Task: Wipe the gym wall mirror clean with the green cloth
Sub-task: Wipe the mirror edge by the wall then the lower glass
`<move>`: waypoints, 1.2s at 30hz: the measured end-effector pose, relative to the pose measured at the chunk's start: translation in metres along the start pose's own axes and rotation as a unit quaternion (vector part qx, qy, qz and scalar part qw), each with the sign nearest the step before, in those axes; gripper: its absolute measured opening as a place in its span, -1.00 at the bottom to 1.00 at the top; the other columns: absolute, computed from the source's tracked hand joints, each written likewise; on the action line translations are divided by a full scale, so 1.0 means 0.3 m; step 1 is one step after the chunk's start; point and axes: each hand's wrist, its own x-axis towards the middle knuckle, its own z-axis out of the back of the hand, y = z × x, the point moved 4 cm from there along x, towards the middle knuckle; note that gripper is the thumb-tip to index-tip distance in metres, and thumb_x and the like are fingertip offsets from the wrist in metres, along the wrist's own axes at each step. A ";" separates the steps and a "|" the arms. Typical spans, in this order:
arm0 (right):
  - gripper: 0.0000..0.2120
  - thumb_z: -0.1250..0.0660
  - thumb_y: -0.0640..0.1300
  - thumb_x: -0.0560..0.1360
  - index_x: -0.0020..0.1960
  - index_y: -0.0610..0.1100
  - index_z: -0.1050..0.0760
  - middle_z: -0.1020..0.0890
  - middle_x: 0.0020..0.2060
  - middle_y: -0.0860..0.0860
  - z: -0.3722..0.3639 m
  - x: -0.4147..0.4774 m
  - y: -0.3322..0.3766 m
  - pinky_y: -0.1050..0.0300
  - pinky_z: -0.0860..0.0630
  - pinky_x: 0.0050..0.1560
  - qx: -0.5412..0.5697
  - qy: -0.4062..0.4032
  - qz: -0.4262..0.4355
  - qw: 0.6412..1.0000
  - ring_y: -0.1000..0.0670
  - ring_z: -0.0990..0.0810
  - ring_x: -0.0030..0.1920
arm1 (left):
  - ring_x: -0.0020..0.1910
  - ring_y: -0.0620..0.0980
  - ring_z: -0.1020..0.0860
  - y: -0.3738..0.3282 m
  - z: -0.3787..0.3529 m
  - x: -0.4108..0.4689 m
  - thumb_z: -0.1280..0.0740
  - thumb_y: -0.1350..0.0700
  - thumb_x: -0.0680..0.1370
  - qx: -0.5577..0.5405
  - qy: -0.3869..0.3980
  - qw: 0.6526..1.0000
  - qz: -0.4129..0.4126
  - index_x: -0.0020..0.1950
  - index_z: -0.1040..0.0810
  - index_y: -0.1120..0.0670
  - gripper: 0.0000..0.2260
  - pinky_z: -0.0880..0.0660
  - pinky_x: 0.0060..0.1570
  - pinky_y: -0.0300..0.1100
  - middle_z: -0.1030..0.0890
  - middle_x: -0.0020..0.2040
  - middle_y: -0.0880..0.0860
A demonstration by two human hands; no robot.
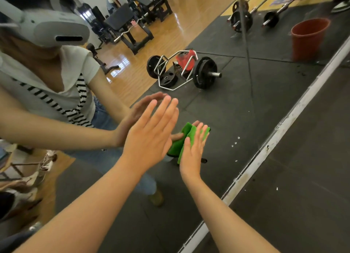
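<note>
Green cloth (192, 134) is soft, light and limp, I judge, so it wants pressing under a flat palm, not pinching. My right hand (192, 154) lies over it, fingers straight and slightly spread, pinning it to the mirror (227, 105) low down, near the white frame (284, 127). My left hand (149, 139) is raised beside it, palm toward the glass, fingers straight and together, holding nothing.

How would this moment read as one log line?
left hand: open, touching mirror | right hand: presses green cloth on mirror
</note>
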 end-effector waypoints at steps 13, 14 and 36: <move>-0.44 0.10 0.12 0.69 0.62 0.08 0.21 0.17 0.62 0.11 -0.024 -0.002 0.008 -0.01 0.23 0.58 -0.028 -0.050 0.072 0.996 -0.02 0.18 0.61 | 0.55 0.24 -0.09 -0.015 -0.074 0.039 -0.06 0.06 0.64 0.072 0.001 0.997 -0.018 0.55 -0.20 0.32 -0.47 0.09 0.56 0.18 -0.17 0.56 0.28; -0.45 0.14 0.13 0.70 0.62 0.08 0.23 0.16 0.62 0.08 -0.037 -0.002 0.027 -0.05 0.22 0.58 -0.042 -0.050 0.102 0.993 -0.07 0.15 0.62 | 0.55 0.24 -0.09 -0.016 -0.076 0.037 -0.07 0.06 0.64 0.073 0.002 0.997 -0.021 0.55 -0.19 0.32 -0.46 0.09 0.56 0.19 -0.15 0.56 0.29; -0.46 0.01 -0.01 0.67 0.61 -0.04 0.06 0.06 0.62 0.01 0.104 0.304 0.178 -0.09 0.22 0.59 -0.059 -0.081 0.185 0.978 -0.04 0.18 0.61 | 0.56 0.22 -0.08 -0.019 -0.079 0.035 -0.11 0.06 0.61 0.074 -0.009 0.997 -0.014 0.57 -0.14 0.33 -0.41 0.07 0.56 0.17 -0.11 0.57 0.27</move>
